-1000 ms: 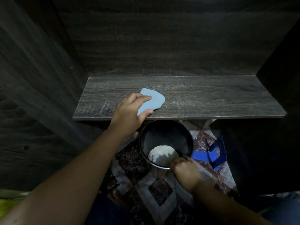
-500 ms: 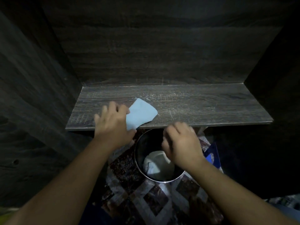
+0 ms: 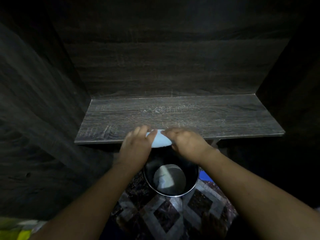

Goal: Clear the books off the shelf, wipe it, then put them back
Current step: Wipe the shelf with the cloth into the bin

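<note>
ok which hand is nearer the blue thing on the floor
Right: right hand holds the cloth above the blue thing; left hand is farther left, beyond the pot.

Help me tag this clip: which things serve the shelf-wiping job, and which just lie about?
Job: shelf, blue cloth held by left hand and right hand, probably the metal pot below.
Lying about: patterned mat, blue object, yellow item.

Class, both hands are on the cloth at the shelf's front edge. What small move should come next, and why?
Probably fold or wring the cloth between the left hand and right hand, then wipe the shelf. Both hands grip it at the shelf's front edge, over the pot, and the bookless shelf shows pale streaks.
</note>
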Demonstrator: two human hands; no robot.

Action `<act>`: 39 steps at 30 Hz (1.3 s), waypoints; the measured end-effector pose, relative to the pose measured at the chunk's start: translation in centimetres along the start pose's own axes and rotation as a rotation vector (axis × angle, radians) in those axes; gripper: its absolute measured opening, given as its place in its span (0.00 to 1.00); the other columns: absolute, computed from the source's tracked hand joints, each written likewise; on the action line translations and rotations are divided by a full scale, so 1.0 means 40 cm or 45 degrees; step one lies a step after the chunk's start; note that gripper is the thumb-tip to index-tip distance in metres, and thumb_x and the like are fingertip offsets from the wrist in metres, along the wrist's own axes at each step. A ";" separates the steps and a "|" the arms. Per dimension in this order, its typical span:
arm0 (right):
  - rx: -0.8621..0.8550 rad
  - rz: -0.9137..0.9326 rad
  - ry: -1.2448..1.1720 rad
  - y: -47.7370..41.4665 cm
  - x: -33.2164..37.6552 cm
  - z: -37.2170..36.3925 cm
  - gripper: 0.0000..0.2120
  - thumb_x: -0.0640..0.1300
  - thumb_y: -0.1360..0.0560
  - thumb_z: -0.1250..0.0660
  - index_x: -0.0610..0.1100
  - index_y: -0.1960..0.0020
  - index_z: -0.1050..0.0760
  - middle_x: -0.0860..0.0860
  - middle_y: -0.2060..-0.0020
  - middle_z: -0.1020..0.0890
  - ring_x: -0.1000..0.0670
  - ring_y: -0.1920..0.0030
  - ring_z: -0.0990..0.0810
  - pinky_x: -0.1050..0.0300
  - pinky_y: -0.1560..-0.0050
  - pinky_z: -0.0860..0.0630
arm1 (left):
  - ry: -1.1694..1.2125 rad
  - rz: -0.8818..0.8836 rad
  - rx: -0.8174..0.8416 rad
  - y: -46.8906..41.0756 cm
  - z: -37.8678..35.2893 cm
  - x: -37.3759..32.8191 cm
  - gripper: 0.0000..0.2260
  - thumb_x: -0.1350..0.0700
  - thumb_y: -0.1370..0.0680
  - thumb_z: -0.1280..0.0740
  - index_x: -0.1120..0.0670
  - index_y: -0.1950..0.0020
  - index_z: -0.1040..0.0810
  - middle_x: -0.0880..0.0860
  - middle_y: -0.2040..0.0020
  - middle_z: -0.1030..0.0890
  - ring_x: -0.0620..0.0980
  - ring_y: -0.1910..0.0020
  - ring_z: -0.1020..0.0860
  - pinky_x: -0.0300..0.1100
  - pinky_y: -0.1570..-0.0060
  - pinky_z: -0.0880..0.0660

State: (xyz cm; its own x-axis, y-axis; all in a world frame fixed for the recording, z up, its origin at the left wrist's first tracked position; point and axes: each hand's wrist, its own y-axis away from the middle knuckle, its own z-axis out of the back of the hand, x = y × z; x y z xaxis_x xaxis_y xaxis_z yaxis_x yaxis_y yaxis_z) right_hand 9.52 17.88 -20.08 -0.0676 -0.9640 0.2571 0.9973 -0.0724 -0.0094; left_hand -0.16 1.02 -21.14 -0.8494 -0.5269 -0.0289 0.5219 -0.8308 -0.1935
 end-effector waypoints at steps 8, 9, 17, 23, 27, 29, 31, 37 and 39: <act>0.003 -0.040 -0.074 0.229 0.025 0.149 0.17 0.45 0.25 0.38 0.53 0.37 0.27 0.52 0.46 0.19 0.47 0.48 0.21 0.53 0.50 0.25 | 0.167 -0.175 0.116 0.057 0.165 -0.131 0.19 0.53 0.23 0.36 0.47 0.32 0.29 0.48 0.41 0.21 0.51 0.44 0.22 0.44 0.47 0.26; -0.037 -0.059 -0.106 0.256 0.022 0.188 0.16 0.45 0.26 0.39 0.53 0.39 0.26 0.52 0.47 0.19 0.48 0.49 0.20 0.51 0.51 0.24 | 0.182 -0.238 0.075 0.044 0.203 -0.146 0.19 0.54 0.25 0.34 0.48 0.33 0.26 0.49 0.44 0.20 0.52 0.47 0.21 0.45 0.50 0.24; -0.715 -0.107 0.316 0.363 -0.069 0.626 0.21 0.46 0.32 0.42 0.50 0.40 0.24 0.49 0.49 0.19 0.41 0.49 0.24 0.44 0.50 0.25 | 0.021 -0.485 -0.574 -0.180 0.567 -0.323 0.23 0.47 0.31 0.39 0.50 0.38 0.22 0.49 0.47 0.21 0.53 0.52 0.24 0.46 0.58 0.29; -1.295 -0.265 0.633 0.346 -0.157 0.847 0.17 0.39 0.28 0.38 0.43 0.40 0.25 0.44 0.46 0.19 0.37 0.45 0.28 0.44 0.50 0.32 | -0.008 -0.503 -0.971 -0.371 0.742 -0.439 0.20 0.55 0.29 0.31 0.53 0.37 0.24 0.51 0.42 0.20 0.54 0.44 0.23 0.48 0.51 0.32; -1.435 -0.286 0.761 0.286 -0.253 0.897 0.14 0.36 0.27 0.38 0.41 0.43 0.22 0.42 0.46 0.20 0.35 0.50 0.25 0.46 0.56 0.27 | -0.307 -0.428 -1.169 -0.498 0.733 -0.474 0.13 0.58 0.25 0.34 0.52 0.41 0.20 0.51 0.45 0.18 0.51 0.49 0.20 0.47 0.57 0.31; -1.407 -0.324 0.649 0.263 -0.282 0.898 0.16 0.37 0.25 0.41 0.39 0.41 0.22 0.38 0.45 0.22 0.35 0.48 0.25 0.46 0.55 0.25 | -0.472 -0.375 -1.177 -0.533 0.710 -0.477 0.15 0.60 0.23 0.39 0.54 0.37 0.22 0.52 0.44 0.19 0.52 0.48 0.20 0.48 0.52 0.32; -1.303 -0.380 0.610 0.245 -0.296 0.883 0.18 0.39 0.23 0.44 0.39 0.36 0.25 0.37 0.41 0.24 0.36 0.43 0.26 0.43 0.50 0.24 | -0.572 -0.283 -1.039 -0.537 0.694 -0.485 0.20 0.59 0.22 0.46 0.57 0.30 0.28 0.53 0.41 0.21 0.53 0.42 0.23 0.51 0.43 0.41; -1.055 -0.536 0.509 0.224 -0.282 0.873 0.24 0.45 0.21 0.43 0.42 0.25 0.38 0.41 0.32 0.31 0.39 0.36 0.33 0.45 0.40 0.33 | -0.394 -0.073 -0.693 -0.543 0.701 -0.551 0.33 0.38 0.22 0.55 0.59 0.26 0.37 0.56 0.36 0.25 0.57 0.34 0.32 0.58 0.37 0.56; -1.026 -0.586 0.510 0.227 -0.280 0.898 0.26 0.49 0.22 0.41 0.46 0.25 0.39 0.42 0.33 0.31 0.39 0.37 0.35 0.46 0.41 0.35 | -0.372 0.016 -0.690 -0.554 0.714 -0.569 0.35 0.33 0.22 0.56 0.58 0.30 0.31 0.56 0.42 0.22 0.57 0.39 0.30 0.59 0.38 0.53</act>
State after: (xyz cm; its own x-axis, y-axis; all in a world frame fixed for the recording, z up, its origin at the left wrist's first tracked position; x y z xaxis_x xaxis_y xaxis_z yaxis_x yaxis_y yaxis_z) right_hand 20.34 37.19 11.66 -0.5931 -0.8030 0.0585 0.5661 -0.4676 -0.6789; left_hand 9.83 26.28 11.80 -0.7470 -0.6272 0.2203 0.3528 -0.6549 -0.6683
